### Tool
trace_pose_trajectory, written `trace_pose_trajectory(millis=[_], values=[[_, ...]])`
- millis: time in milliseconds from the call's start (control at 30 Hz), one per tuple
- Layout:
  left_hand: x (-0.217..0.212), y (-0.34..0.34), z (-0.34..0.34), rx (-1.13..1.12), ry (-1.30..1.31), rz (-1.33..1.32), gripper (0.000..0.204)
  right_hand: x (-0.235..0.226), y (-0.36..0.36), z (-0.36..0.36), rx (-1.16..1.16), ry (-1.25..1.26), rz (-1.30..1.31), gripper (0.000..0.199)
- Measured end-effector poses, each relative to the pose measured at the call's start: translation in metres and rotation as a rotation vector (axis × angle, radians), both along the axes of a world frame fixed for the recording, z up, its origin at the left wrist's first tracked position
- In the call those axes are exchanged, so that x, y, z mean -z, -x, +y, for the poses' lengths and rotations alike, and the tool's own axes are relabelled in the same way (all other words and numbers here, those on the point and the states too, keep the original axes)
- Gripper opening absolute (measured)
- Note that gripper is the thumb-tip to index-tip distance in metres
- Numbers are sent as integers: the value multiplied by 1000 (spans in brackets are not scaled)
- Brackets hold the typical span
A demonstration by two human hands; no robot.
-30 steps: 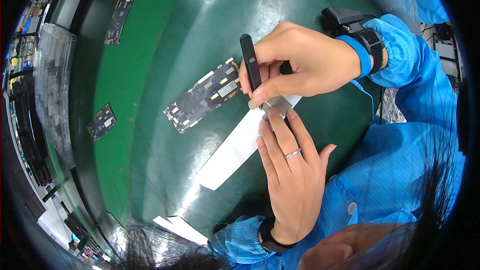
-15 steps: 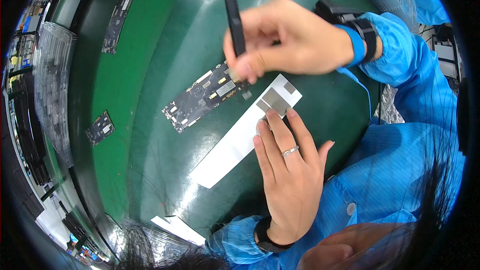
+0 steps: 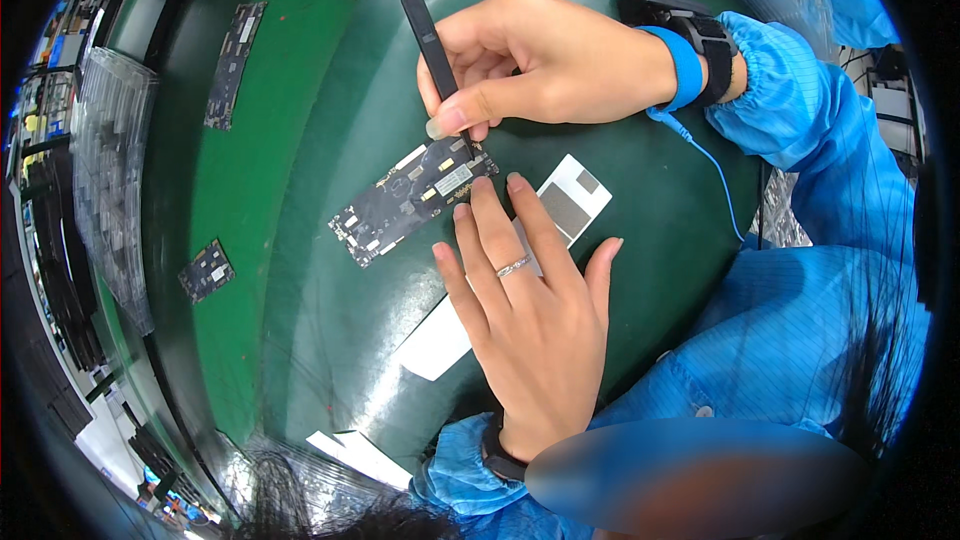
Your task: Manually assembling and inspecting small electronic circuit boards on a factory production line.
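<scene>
My right hand (image 3: 545, 65) pinches a pair of black tweezers (image 3: 432, 45), whose tips reach down to the right end of a dark circuit board (image 3: 390, 205). Whatever may be between the tips is too small to make out. With fingers spread and palm down, my left hand (image 3: 535, 310) has its fingertips at the near edge of that board. Beneath this hand lies a white backing strip (image 3: 440, 340), partly covered. Grey rectangular stickers (image 3: 567, 208) show on its far end, beyond my index finger.
On the green mat to the left lie a long circuit board (image 3: 235, 65) and a smaller one (image 3: 207, 271). Clear plastic trays (image 3: 115, 180) stand along the left edge. White strips (image 3: 360, 458) lie at the lower left. A blue wrist-strap cord (image 3: 728, 180) runs from my right wrist.
My left hand has slid left, from the stickers on the white strip to the board's near edge. My right hand has moved slightly left, and the tweezer tips now show over the board.
</scene>
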State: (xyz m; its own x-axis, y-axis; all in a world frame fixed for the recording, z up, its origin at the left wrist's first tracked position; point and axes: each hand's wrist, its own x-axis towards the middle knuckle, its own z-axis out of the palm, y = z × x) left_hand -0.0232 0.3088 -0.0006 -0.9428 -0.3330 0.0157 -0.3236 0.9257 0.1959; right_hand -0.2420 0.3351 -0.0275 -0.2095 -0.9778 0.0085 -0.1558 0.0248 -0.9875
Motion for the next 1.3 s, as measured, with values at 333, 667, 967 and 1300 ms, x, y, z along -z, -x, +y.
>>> trace_pose_trajectory(millis=[333,667,967,1300], values=[[-8,10,-11,16,-48,9,79,-10,15,0,20,127,-91,22],[-7,35,-151,151,-305,258,49,-5,14,8,257,136,-50,21],[22,92,-278,-107,-93,387,48,-12,12,10,243,89,-22,20],[-26,24,-168,18,-602,105,30,-32,-8,35,-78,-32,-143,21]])
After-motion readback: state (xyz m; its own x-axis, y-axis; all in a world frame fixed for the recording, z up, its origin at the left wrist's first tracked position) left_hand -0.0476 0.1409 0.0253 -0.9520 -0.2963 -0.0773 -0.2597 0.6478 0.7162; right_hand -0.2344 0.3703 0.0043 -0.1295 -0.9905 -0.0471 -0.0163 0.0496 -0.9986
